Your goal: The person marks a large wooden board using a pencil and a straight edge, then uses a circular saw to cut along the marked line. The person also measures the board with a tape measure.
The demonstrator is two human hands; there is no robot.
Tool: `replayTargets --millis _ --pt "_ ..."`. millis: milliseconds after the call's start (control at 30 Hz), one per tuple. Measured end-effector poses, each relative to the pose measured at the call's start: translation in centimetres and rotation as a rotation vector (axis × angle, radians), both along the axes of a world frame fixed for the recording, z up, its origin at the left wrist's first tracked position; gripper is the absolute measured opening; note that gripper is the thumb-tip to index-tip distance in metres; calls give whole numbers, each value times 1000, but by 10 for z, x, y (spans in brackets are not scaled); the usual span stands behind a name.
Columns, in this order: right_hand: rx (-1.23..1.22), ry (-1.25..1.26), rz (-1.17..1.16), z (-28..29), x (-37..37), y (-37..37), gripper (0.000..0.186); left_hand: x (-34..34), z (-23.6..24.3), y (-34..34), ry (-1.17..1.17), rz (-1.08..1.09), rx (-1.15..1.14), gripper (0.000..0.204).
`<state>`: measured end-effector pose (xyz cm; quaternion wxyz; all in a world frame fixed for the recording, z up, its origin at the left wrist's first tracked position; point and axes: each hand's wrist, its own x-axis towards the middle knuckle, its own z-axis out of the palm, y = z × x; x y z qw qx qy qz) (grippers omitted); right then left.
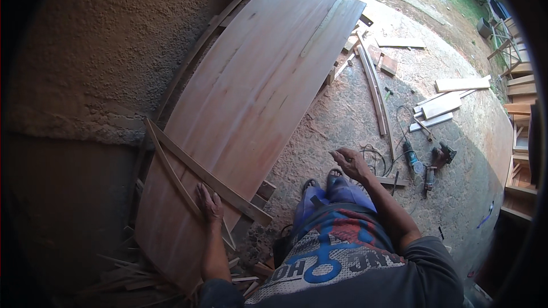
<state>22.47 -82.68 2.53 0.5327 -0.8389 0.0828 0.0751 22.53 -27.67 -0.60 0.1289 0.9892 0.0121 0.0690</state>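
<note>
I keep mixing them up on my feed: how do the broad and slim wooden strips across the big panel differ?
Width: the broad strip shows a wider face than the slim strip.
Direction: the slim strip runs more steeply down the picture than the broad strip.
Cover: the left hand hides part of the slim strip, while the broad strip is mostly uncovered.
Shared: both are brownish wood and lie across the panel.

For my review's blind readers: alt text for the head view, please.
A person's left hand is over one of two wood strips on a large wooden panel; the right hand is above the floor, where power tools lie.
</note>
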Motion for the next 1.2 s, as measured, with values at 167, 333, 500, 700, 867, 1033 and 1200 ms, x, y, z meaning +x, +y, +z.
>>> replayTargets --millis 167,333,500,700,867,1033,1200 --pt "164 -55 -194 -6 39 -20 35 6 4 -11 12 -2 -17 71" --pt "375 -116 -79 14 113 -60 44 47 4 -58 7 0 70 71" --pt "240 -183 64 18 212 -121 45 105 -9 -127 -31 3 60 70" --pt "157 -170 371 33 293 -149 36 182 -14 -221 -96 40 60 68" --pt "154 -115 709 14 339 -159 28 238 -15 -296 -110 41 38 69" --pt "261 -19 778 -4 358 -146 12 262 -9 -327 -128 39 57 70" --pt "292 -5 935 -7 360 -133 12 259 -6 -321 -140 4 -6 70"
